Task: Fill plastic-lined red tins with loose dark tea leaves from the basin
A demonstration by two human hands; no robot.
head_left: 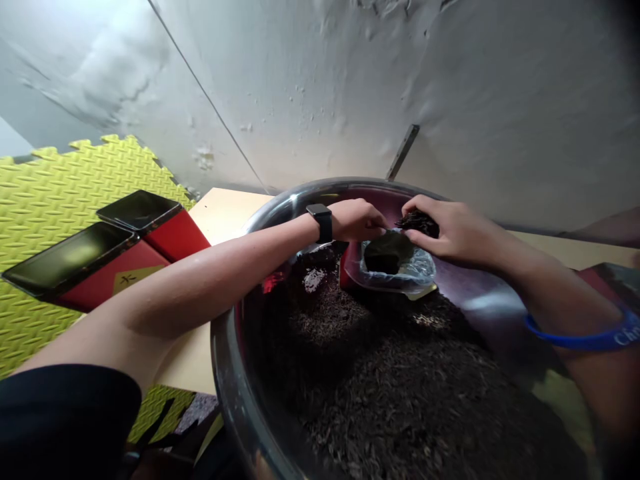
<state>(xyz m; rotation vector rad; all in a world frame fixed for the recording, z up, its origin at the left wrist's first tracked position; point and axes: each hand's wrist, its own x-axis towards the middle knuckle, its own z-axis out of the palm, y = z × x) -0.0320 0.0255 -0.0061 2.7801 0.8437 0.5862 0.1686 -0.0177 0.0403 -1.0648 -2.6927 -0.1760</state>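
A large steel bowl [227,373] holds a heap of dark loose tea leaves [400,393]. At its far side a clear plastic bag [400,267] stands open inside a red container, partly filled with dark leaves. My left hand [357,220], with a black watch on the wrist, pinches the bag's rim. Over the bag's mouth my right hand [453,230] is closed on a clump of tea leaves. A blue band circles my right forearm.
Two red boxes with black lids [100,257] lie at the left on a pale tabletop [220,213]. Yellow foam floor mats [55,193] spread beyond them. A scuffed white wall rises behind the bowl.
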